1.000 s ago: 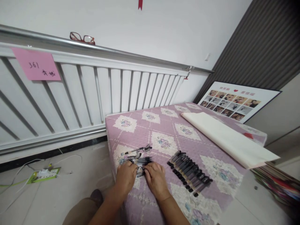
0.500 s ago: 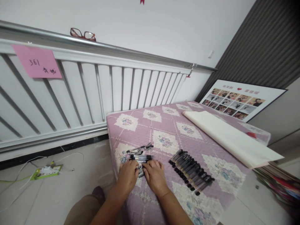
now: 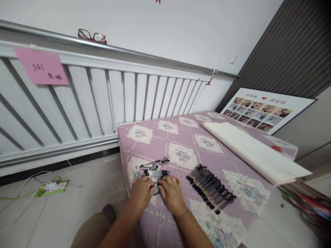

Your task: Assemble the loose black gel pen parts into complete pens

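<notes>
My left hand [image 3: 141, 194] and my right hand [image 3: 171, 193] rest close together near the front left of a table under a purple quilted cloth [image 3: 186, 144]. Both have their fingers curled around a small pen or pen part [image 3: 156, 190] held between them; most of it is hidden. Just beyond the fingertips lies a small pile of loose black pens [image 3: 155, 172], with a few more pen parts [image 3: 155, 162] behind it. To the right, a neat row of several black capped pens [image 3: 210, 187] lies side by side on the cloth.
A cream roll of paper [image 3: 254, 153] lies along the table's right side. A framed photo collage [image 3: 261, 110] leans at the back right. A white radiator [image 3: 98, 100] carries a pink note [image 3: 41, 67] and red glasses [image 3: 91, 36]. A power strip [image 3: 50, 188] lies on the floor.
My hands have drawn slightly closer together over the pen part. The view has shifted a little; nothing on the table has moved.
</notes>
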A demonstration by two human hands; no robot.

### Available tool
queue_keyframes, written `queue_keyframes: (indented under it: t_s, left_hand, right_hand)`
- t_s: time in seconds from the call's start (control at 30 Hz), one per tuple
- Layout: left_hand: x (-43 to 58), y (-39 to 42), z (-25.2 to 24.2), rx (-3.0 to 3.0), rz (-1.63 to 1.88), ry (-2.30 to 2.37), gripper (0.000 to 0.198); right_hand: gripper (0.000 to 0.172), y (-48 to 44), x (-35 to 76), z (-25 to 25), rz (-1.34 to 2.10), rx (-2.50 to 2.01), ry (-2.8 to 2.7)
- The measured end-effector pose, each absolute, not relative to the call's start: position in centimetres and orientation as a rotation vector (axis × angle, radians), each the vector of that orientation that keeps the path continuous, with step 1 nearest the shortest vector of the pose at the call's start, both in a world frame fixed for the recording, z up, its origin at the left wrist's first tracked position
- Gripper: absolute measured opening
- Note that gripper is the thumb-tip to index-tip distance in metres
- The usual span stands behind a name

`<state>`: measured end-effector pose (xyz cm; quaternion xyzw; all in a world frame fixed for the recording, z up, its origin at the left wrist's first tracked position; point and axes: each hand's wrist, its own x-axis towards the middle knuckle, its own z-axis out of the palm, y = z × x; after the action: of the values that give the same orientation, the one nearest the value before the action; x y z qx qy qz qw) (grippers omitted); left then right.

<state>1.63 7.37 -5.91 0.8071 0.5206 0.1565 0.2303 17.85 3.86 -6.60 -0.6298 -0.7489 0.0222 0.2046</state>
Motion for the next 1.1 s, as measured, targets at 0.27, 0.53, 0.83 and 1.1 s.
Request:
queue_keyframes:
  t_s: [0.27, 0.53, 0.83, 1.1]
  left_hand:
    - [1.64, 7.11, -5.42, 2.228, 0.394, 1.468, 0.010]
    - [1.70, 7.12, -5.94, 2.226, 0.407, 1.479, 0.009]
    - [1.76, 7.17, -5.66, 2.229, 0.362, 1.476, 0.008]
    - [1.70, 7.22, -5.62, 2.223, 0.350, 1.472, 0.008]
  right_hand:
    - [0.016, 3.73, 17.94, -6.45, 0.092, -1.699, -2.079]
    - [0.023, 3.82, 17.93, -6.34, 0.135, -1.697, -2.102]
    - [0.016, 3.69, 18.02, -6.40, 0.160, -1.634, -2.092]
    - [0.019, 3.87, 18.29, -6.90, 0.131, -1.666, -2.023]
